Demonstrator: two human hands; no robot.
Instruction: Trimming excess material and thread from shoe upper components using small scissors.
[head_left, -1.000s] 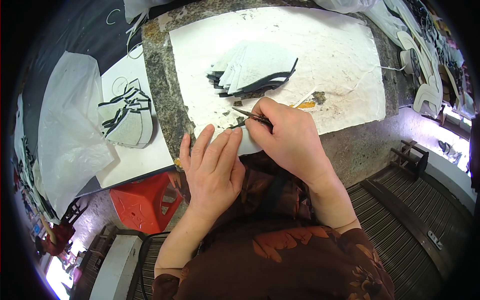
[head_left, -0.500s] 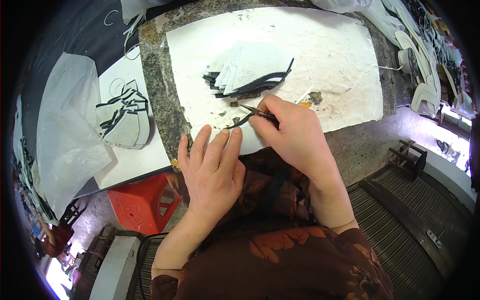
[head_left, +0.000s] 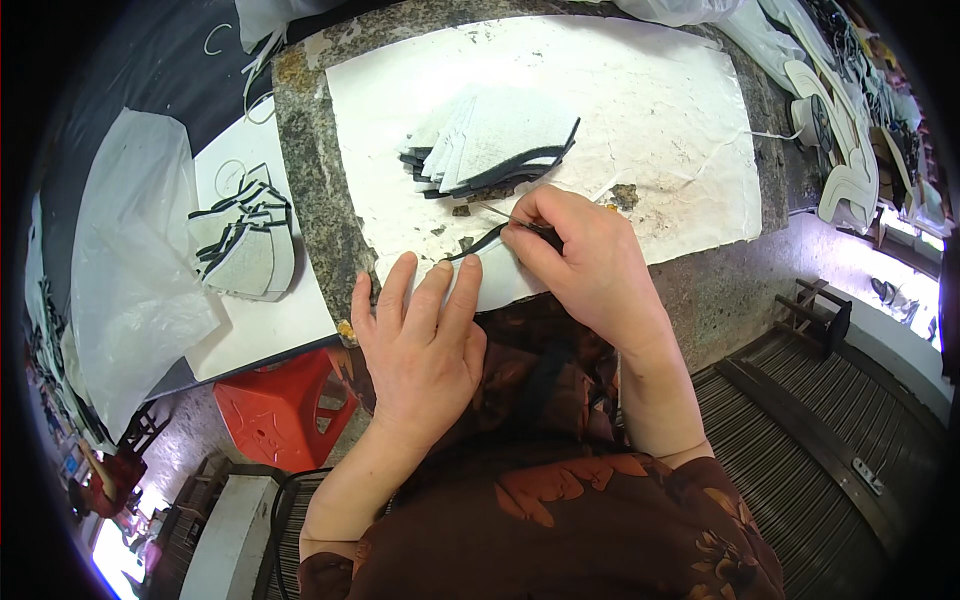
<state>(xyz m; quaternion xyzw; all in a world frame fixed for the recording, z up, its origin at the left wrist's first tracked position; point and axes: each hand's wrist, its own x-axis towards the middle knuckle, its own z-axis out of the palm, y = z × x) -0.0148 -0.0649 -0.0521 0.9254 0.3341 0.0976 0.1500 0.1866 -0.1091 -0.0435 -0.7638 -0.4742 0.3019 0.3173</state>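
On the far left a side stack of grey pieces (head_left: 245, 250) with black edging lies on a white board, well apart from the work. Nearer the middle, the left hand (head_left: 420, 340) lies flat, fingers spread, pressing the near edge of the white sheet (head_left: 650, 110) on the stone surface (head_left: 310, 170); it grasps nothing. Just beyond its fingertips lies the thin black strip (head_left: 478, 245), curving toward the right hand (head_left: 580, 260), whose grip is clenched around a slim tool pinched at the strip's right end; the tool's tip is too small to make out. The strip looks light, limp and narrow, likely to curl or slide, so it is best pinned flat close to the working end. Further back sits a fanned pile of grey pieces (head_left: 495, 140)
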